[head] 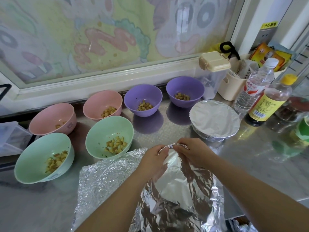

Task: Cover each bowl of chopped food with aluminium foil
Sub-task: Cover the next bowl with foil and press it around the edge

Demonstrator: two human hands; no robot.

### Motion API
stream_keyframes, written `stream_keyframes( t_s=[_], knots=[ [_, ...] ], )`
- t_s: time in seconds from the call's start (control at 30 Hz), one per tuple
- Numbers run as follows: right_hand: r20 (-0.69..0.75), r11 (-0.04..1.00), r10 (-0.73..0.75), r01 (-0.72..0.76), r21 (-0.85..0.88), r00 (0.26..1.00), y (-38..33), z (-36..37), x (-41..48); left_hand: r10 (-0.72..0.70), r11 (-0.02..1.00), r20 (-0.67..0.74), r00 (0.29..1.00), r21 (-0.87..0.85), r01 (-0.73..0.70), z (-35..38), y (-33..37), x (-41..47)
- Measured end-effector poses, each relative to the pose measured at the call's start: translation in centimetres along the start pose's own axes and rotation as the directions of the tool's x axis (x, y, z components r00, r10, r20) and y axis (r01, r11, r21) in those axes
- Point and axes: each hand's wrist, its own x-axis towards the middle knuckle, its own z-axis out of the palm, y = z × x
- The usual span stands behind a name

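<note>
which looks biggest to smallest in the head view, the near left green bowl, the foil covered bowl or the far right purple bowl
1. near left green bowl
2. foil covered bowl
3. far right purple bowl
Green is nearest the camera, so its lead over the foil one is unsure.

left pink bowl point(50, 116) | right pink bowl point(100, 99) | left mint-green bowl point(36, 151) | right mint-green bowl point(103, 129) | left purple bowl point(142, 94) | right purple bowl point(185, 87) | foil point(103, 178) silver, crinkled | chopped food point(115, 144) yellow-brown | window film point(100, 30) pastel cartoon pattern | sauce bottle point(267, 104) yellow cap, yellow label
</note>
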Motion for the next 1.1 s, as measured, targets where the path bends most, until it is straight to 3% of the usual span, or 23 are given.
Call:
stream_keyframes(
  t_s=[0.1, 0.37, 0.5, 0.6, 0.67, 0.97, 1.1],
  knots=[
    [-0.002, 1.000, 0.011, -0.011, 0.001, 1.000, 0.0, 0.0, 0.0, -0.013, 0.999, 0.005, 1.000, -0.034, 0.014, 0.1, -0.1, 0.2],
    [-0.112, 0.996, 0.085, -0.086, -0.004, 0.990, 2.9, -1.1, -1.3, 0.045, 0.995, 0.104, 0.994, 0.081, -0.054, 1.7, 2.4, 1.6],
    [-0.195, 0.984, 0.176, -0.174, 0.026, 0.965, 5.3, -2.1, -3.1, -0.036, 0.996, 0.195, 0.980, -0.076, 0.051, 3.3, 3.0, 2.3],
    [-0.124, 0.989, 0.148, -0.143, 0.043, 0.981, 5.6, -2.5, -3.8, 0.019, 0.986, 0.204, 0.979, 0.156, -0.052, 3.8, 2.6, 2.6],
    [-0.075, 0.985, 0.138, -0.129, 0.112, 0.988, 5.1, -2.4, -4.0, 0.020, 0.979, 0.204, 0.979, 0.196, -0.061, 3.8, 2.9, 2.3],
    [-0.052, 0.965, 0.196, -0.183, 0.188, 0.979, 5.0, -2.5, -4.2, -0.095, 0.983, 0.247, 0.964, -0.129, 0.130, 4.1, 2.2, 2.4],
    [-0.074, 0.968, 0.192, -0.176, 0.180, 0.979, 5.0, -2.4, -4.4, -0.095, 0.984, 0.247, 0.964, -0.123, 0.129, 4.1, 2.7, 2.3]
  ],
)
